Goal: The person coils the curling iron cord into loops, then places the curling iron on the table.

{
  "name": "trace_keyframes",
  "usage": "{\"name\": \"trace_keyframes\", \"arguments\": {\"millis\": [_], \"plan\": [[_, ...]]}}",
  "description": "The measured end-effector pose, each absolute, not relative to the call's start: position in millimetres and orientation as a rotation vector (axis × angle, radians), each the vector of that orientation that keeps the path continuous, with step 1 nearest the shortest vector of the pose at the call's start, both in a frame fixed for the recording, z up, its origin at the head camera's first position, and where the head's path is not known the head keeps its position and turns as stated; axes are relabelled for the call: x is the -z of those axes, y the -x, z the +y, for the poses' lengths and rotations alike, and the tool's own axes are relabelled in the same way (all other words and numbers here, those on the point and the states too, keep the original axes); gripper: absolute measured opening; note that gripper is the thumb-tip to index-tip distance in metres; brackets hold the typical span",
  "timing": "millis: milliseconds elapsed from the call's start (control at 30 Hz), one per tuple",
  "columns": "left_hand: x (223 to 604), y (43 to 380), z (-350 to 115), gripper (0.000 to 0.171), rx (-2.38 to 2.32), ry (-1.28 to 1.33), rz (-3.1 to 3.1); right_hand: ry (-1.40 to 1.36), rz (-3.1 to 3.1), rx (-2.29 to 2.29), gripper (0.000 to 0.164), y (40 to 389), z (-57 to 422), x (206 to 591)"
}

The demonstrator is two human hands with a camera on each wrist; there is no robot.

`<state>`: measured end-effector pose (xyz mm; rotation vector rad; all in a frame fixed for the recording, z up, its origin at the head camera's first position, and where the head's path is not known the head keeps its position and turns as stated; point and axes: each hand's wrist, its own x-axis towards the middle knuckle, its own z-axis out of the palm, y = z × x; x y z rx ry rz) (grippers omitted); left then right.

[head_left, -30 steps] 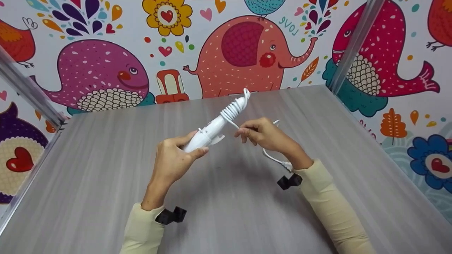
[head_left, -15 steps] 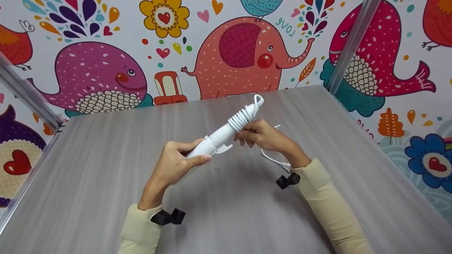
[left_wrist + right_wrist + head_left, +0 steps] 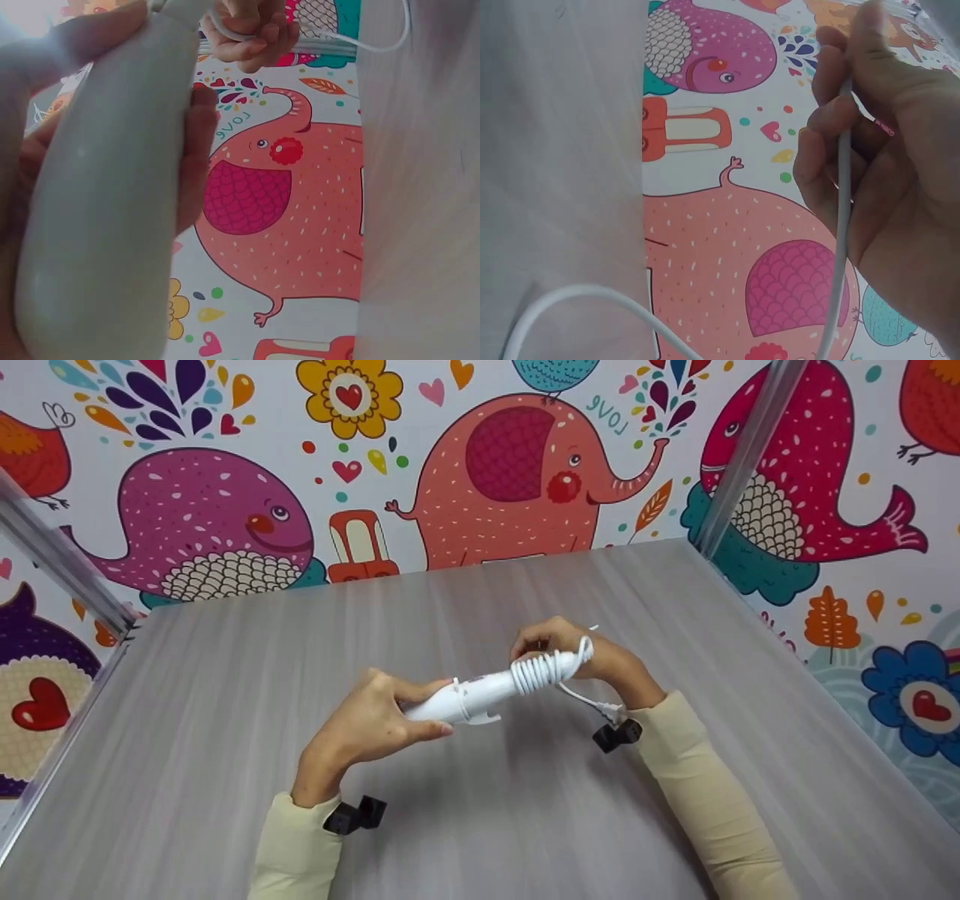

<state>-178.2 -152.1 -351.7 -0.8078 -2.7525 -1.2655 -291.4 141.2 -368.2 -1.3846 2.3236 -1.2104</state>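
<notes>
A white wand-shaped electric appliance lies almost level above the table, its exact kind unclear. Around its thick smooth end my left hand is wrapped, thumb on the near side. Several turns of white power cord circle the narrow end, and a small hooked tab juts from the body. Behind that end, my right hand is partly hidden; in the right wrist view its curled fingers hold the cord's free length. A plug hangs by the right wrist.
The grey wood-grain table spreads beneath both hands. Printed cartoon panels stand at the back and sides, with metal posts at the corners. Black wrist-worn devices sit at both cuffs.
The wand's cord-wrapped end has swung down and to the right, from steeply tilted to nearly level, passing in front of the right hand. The right hand has barely moved.
</notes>
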Motion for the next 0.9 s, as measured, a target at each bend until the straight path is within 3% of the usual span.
{"name": "trace_keyframes", "arguments": {"millis": [367, 633, 900], "plan": [[347.7, 169.9, -144.1, 0.05, 0.914, 1.009, -2.818, 1.231, 2.294, 1.071, 0.016, 287.4, 149.3, 355.7], [348.0, 163.8, -133.1, 0.048, 0.599, 0.884, -2.875, 1.213, 2.573, 0.838, 0.015, 267.5, 138.2, 342.1], [353.4, 164.3, -124.7, 0.047, 0.576, 0.67, -2.852, 1.186, 2.813, 0.822, 0.018, 248.9, 126.7, 335.6]]}}
